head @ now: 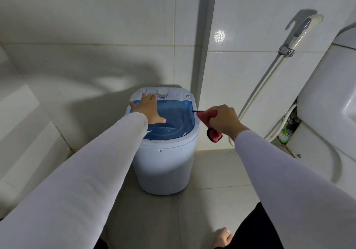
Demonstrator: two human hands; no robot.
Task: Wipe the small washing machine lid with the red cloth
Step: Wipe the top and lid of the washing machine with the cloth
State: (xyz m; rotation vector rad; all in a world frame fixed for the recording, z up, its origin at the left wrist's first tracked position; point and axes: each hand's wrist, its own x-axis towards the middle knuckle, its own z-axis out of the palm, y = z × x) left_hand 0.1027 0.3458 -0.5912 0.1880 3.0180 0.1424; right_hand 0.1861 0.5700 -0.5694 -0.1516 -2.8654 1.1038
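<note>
A small white washing machine [165, 164] stands on the floor against the tiled wall. Its translucent blue lid [177, 121] is closed, with a white control dial [162, 93] behind it. My left hand [148, 108] lies flat on the lid's left side, fingers spread. My right hand [225, 120] hovers just past the lid's right edge, closed around a bunched red cloth [209, 122]; one end of the cloth hangs below the hand and the other pokes out toward the lid.
A white toilet [327, 117] stands at the right, with a bidet sprayer [302, 31] and its hose [258, 96] on the wall beside it. A green toilet brush [287, 131] sits in the gap. A white ledge [25, 125] runs along the left. My foot [221, 237] shows at the bottom.
</note>
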